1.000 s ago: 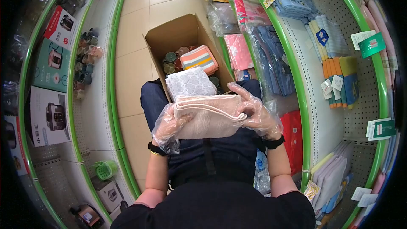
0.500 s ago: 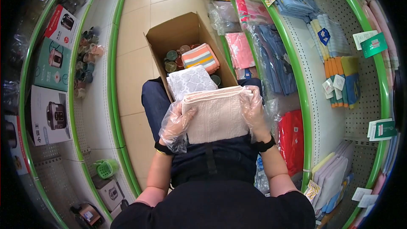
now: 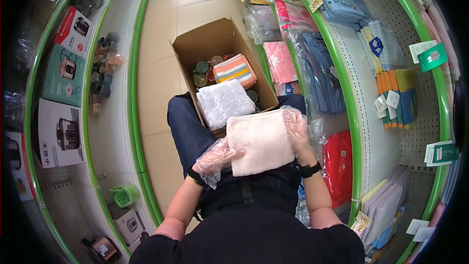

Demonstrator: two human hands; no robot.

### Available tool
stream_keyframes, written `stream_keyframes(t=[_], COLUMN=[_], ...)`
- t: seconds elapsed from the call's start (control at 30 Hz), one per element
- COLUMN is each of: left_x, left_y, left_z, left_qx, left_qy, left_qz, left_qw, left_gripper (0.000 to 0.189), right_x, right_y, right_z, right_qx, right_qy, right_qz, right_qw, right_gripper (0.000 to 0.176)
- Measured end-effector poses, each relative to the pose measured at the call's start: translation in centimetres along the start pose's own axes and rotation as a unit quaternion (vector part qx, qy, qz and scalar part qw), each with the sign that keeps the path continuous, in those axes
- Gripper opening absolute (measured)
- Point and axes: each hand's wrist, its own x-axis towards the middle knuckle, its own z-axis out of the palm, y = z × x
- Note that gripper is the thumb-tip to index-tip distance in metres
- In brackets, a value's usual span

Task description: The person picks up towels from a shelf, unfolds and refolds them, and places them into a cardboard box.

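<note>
A folded cream-pink towel [image 3: 260, 143] is held above my lap between both hands, which wear clear plastic gloves. My left hand [image 3: 217, 156] grips its left edge, thumb resting on the front face. On the right edge, my right hand [image 3: 299, 134] is closed round the towel's upper corner. Just beyond stands an open cardboard box [image 3: 205, 41]. In its near end lies a folded white patterned towel [image 3: 226, 102], with a striped orange, grey and yellow towel [image 3: 235, 72] behind it. Several round-topped cups or jars [image 3: 201, 67] show beside the towels.
Green-edged shelves rise on both sides. Cooker boxes [image 3: 59, 129], cups [image 3: 102, 76] and a green basket [image 3: 125, 195] are on the left. On the right are blue folded towels [image 3: 337, 0], orange towels [image 3: 389, 95] and a red packaged item [image 3: 338, 166]. Tiled floor [image 3: 159, 80] runs along the left.
The cream-pink towel has turned so its face lies flatter towards me and looks narrower. My left hand has moved slightly right and down along its edge. The view has shifted a little.
</note>
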Motion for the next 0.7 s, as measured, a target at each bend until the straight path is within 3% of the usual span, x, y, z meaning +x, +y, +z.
stream_keyframes(t=[0.1, 0.13, 0.23, 0.27, 0.37, 0.43, 0.53, 0.7], left_x=[0.2, 0.4, 1.3, 1.9, 3.2, 3.5, 3.5, 2.7], left_y=[0.9, 1.3, 3.3, 3.8, 5.7, 7.4, 8.5, 8.9], left_z=[-1.1, -1.7, -2.7, -3.7, -4.9, -5.0, -3.6, -1.1], left_qx=[0.048, 0.044, 0.024, 0.028, 0.03, 0.017, -0.019, -0.065], left_qy=[0.046, 0.058, 0.11, 0.132, 0.188, 0.219, 0.187, 0.147], left_qz=[0.013, 0.045, 0.139, 0.153, 0.233, 0.232, 0.258, 0.193], left_qw=[0.998, 0.996, 0.984, 0.979, 0.954, 0.948, 0.948, 0.968], left_gripper=[0.053, 0.052, 0.05, 0.05, 0.048, 0.046, 0.044, 0.043], right_x=[0.9, 1.0, 0.6, 0.4, 0.2, -0.2, -0.6, -0.7], right_y=[1.2, 1.5, 0.3, 0.1, 0.1, -0.1, 0.2, 0.7], right_z=[1.3, 1.7, 1.5, 1.5, 0.9, 0.6, -0.2, -0.8], right_qx=[0.048, 0.213, 0.252, 0.211, 0.223, 0.223, 0.224, 0.218], right_qy=[-0.017, -0.056, -0.048, -0.042, -0.032, -0.025, -0.011, 0.008], right_qz=[-0.009, 0.05, 0.085, 0.061, 0.068, 0.07, 0.074, 0.099], right_qw=[0.999, 0.974, 0.963, 0.975, 0.972, 0.972, 0.972, 0.971], right_gripper=[0.022, 0.031, 0.039, 0.044, 0.042, 0.042, 0.041, 0.039])
